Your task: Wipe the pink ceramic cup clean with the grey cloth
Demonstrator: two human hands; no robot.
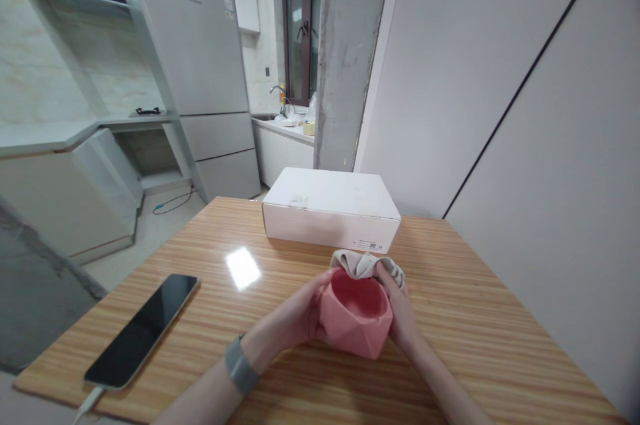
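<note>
Pink faceted pot [356,331] over the wooden table [215,315], before the white box [330,193]. My left hand [306,311] clamps its side; my right hand [400,308] pinches grey cloth [357,263] at the far rim. Looks like wiping; next move likely calls for steady left grip, cloth worked round.

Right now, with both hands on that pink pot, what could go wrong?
The pink pot might slip, as the left hand and right hand hold its sides. The grey cloth, bunched at the rim, could fall inside. The white cable runs from the phone off the table; a snag might pull it.
</note>
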